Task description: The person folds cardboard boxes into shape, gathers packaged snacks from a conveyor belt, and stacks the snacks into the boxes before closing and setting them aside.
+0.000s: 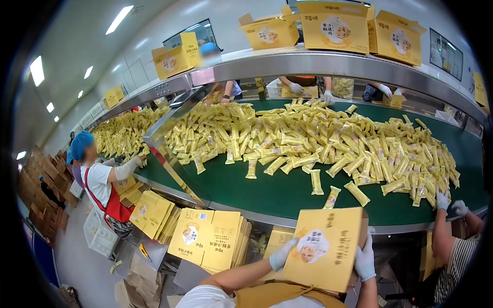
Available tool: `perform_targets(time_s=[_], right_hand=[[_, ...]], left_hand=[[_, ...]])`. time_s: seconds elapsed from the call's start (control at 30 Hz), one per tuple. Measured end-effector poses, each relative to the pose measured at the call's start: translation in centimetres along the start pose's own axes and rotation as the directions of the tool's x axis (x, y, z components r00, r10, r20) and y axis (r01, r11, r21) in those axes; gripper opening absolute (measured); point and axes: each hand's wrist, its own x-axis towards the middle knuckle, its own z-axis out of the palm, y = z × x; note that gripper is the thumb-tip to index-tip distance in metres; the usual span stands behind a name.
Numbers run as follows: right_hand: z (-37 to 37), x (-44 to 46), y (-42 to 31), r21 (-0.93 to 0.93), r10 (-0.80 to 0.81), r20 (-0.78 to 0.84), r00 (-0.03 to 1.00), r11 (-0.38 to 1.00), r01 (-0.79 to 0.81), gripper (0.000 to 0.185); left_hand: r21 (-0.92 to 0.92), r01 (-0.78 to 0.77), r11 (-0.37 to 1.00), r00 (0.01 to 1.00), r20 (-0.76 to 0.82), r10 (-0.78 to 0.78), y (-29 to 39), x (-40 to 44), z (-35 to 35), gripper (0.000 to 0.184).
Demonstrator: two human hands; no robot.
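Rectangular ceiling lights [37, 71] glow white above and left of the brightly lit green conveyor belt [241, 191]. Pale glare lies along the steel beam [328, 63] over the belt; fisheye distortion bows both, black vignetting swallows the corners, and detail softens beyond the belt.

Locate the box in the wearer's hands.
Head view, bottom, right of centre: the box is between the left hand and right hand, by the green belt's near edge.

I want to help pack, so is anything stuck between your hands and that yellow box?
Nothing visible except the white gloves: the left hand and right hand both touch the sides of the yellow box.
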Motion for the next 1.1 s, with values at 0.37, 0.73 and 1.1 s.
perform_targets(time_s=[0.37,0.73,1.1], right_hand=[[2.8,-1.4,-11.2,-0.582,-0.016,0.252,0.968,0.796,0.165,0.096],[5.3,-2.6,-9.8,-0.67,0.078,0.208,0.975,0.737,0.084,0.095],[8.0,-2.8,-8.6,-0.686,0.052,0.225,0.973,0.718,0.12,0.095]], left_hand=[[0.119,-0.069,0.991,0.952,-0.29,0.101,-6.0,-1.1,-6.8,0.066],[0.784,0.274,0.558,0.855,-0.464,0.233,-8.6,2.0,-13.8,0.058],[0.927,0.352,-0.13,0.848,-0.257,0.464,4.1,-2.8,4.8,0.058]])
